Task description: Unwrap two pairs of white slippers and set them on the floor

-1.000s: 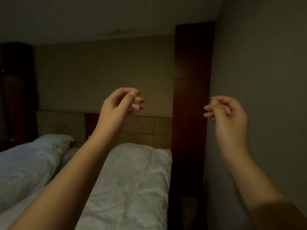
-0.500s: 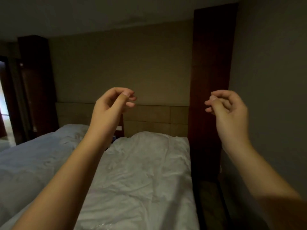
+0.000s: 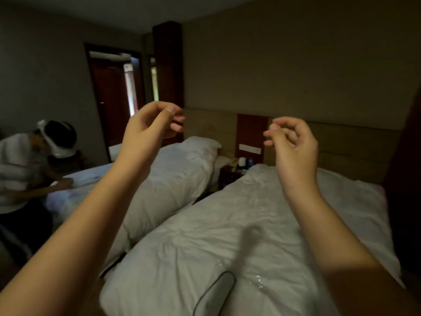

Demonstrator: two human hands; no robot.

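Both my hands are raised in front of me above the near bed (image 3: 262,224). My left hand (image 3: 148,128) has its thumb tip against its curled fingers and holds nothing. My right hand (image 3: 293,144) is pinched the same way and is also empty. At the bottom edge a pale, dark-rimmed slipper (image 3: 216,293) lies on the white bedding, with shiny clear wrapping (image 3: 257,279) beside it. Only part of the slipper shows, well below both hands.
A second white bed (image 3: 177,179) stands to the left, with a nightstand (image 3: 230,174) between the beds. Another person (image 3: 27,169) bends over the far bed at the left edge. A doorway (image 3: 114,99) opens behind. A dark wooden panel (image 3: 407,179) borders the right.
The view has swung left and down, bringing the second bed, the other person, the doorway and the slipper into sight. My hands stay raised and pinched as before.
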